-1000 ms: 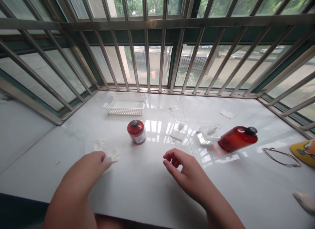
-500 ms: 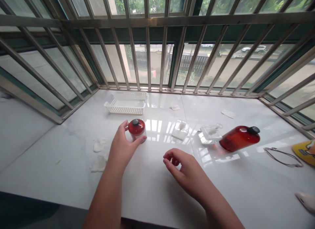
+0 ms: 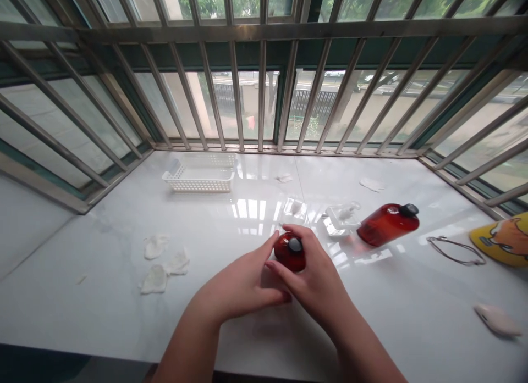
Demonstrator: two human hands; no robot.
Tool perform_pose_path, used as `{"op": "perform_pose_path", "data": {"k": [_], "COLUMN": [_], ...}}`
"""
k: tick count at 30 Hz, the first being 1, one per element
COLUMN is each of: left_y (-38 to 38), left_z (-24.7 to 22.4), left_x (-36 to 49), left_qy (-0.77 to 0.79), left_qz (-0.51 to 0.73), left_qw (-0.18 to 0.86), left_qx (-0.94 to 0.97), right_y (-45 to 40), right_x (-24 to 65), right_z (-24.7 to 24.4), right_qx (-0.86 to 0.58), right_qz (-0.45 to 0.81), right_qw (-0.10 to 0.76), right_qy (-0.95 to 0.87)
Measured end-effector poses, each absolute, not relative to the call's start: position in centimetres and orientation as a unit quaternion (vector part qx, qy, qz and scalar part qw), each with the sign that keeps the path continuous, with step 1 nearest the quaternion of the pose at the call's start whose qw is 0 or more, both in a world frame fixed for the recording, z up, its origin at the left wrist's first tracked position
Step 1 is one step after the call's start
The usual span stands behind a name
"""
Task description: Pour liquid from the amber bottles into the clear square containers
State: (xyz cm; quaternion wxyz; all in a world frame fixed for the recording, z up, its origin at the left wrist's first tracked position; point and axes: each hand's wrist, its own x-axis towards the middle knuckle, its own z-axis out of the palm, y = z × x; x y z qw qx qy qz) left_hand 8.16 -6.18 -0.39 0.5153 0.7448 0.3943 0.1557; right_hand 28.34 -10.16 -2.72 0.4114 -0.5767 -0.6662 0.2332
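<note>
A reddish-brown bottle with a black cap is between my two hands, over the near middle of the white surface. My left hand wraps the bottle's left side, its thumb low in front. From the right, my right hand closes round the upper part just beside the cap. The hands hide most of the lower bottle. Just beyond them lies a small clear packet with something white in it. To the right, a second reddish-brown bottle with a black cap lies on its side.
A white perforated basket stands at the back left. Crumpled white pieces lie at left. Right of centre is a clear plastic tray. Further right are a thin cord loop, a yellow object and a pale pink object. Metal bars line the windows.
My left hand has brought the bottle rightward and nearer, tilting its cap to the right. My right hand, empty before, has closed on it. The view has shifted slightly right.
</note>
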Motion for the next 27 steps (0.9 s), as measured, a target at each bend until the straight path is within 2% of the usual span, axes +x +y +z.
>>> {"op": "perform_pose_path", "data": {"k": [4, 9, 13, 17, 21, 27], "left_y": [-6.1, -5.2, -5.1, -5.1, -5.2, -3.7], "left_z": [-1.0, -1.8, -1.9, -2.2, -1.9, -1.5], "left_x": [8.4, 8.0, 8.6, 9.0, 9.0, 12.2], "left_qy": [0.446, 0.515, 0.505, 0.491, 0.494, 0.456], "left_qz": [0.147, 0.162, 0.179, 0.182, 0.212, 0.182], "left_qw": [0.432, 0.338, 0.331, 0.323, 0.294, 0.294], "left_qx": [0.77, 0.771, 0.777, 0.788, 0.79, 0.82], "right_y": [-10.7, -11.7, -11.6, -10.7, -10.2, -11.4], "right_x": [29.5, 33.5, 35.4, 34.3, 34.4, 40.2], "right_z": [-0.8, 0.5, -0.1, -1.1, -1.6, -1.2], "right_qx": [-0.635, -0.738, -0.739, -0.728, -0.724, -0.787], "right_qz": [0.206, 0.101, 0.048, 0.003, 0.028, 0.043], "right_qw": [0.39, 0.326, 0.274, 0.307, 0.315, 0.241], "right_qy": [-0.634, -0.582, -0.614, -0.613, -0.614, -0.566]}}
